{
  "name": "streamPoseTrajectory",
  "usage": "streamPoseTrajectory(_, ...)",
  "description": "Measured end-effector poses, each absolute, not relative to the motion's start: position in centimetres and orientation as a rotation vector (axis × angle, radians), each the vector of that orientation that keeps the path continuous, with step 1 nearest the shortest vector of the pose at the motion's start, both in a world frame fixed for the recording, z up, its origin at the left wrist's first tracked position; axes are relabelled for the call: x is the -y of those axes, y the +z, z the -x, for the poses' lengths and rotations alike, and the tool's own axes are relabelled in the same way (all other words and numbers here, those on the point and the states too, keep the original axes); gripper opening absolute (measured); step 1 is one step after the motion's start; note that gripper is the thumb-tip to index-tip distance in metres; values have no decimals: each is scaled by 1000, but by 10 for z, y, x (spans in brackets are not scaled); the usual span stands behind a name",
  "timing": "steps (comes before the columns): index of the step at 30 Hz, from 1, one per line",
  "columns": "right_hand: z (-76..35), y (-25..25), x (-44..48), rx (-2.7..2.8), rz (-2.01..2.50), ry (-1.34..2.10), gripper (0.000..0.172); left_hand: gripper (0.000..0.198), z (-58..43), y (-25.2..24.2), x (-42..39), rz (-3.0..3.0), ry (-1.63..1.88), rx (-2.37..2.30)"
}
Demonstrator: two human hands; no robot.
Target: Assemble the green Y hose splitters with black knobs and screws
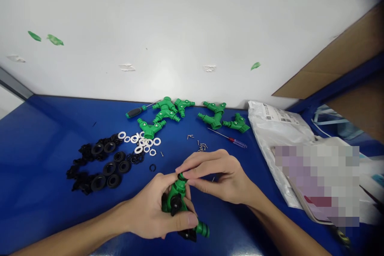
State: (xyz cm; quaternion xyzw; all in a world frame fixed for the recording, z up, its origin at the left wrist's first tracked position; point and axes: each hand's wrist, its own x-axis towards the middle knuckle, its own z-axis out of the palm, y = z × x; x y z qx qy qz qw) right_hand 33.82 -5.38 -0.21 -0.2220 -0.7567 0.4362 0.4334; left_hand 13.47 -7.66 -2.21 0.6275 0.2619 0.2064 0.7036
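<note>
Fingers of the right hand pinched together on a black rubber washer at the top outlet of a green plastic Y hose splitter; left hand clamped around the splitter, held over the blue work table; loose white washers, black washers, further green splitters lie well apart.

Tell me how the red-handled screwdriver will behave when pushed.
The small screwdriver will probably roll when pushed, since its handle and thin shaft look round. It likely feels light, and the metal shaft looks stiff rather than floppy. The clear handle looks smooth, so it may slip a little in the grip.
</note>
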Motion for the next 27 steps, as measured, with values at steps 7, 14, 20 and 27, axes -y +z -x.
streamPoseTrajectory(7, -333, -12, 54, 1682, 547, 1314, 12, 23, -134, -18, 78, -1417, 473, -558)
streamPoseTrajectory(14, -325, -18, 53, 1494, 501, 1526, 9, 28, -132, -19, 79, -1386, 471, -530)
streamPoseTrajectory(20, -325, -18, 53, 1415, 445, 1623, 12, 20, -133, -13, 79, -1393, 472, -510)
streamPoseTrajectory(27, -325, -18, 54, 1444, 446, 1671, 9, 16, -133, -13, 79, -1353, 494, -444)
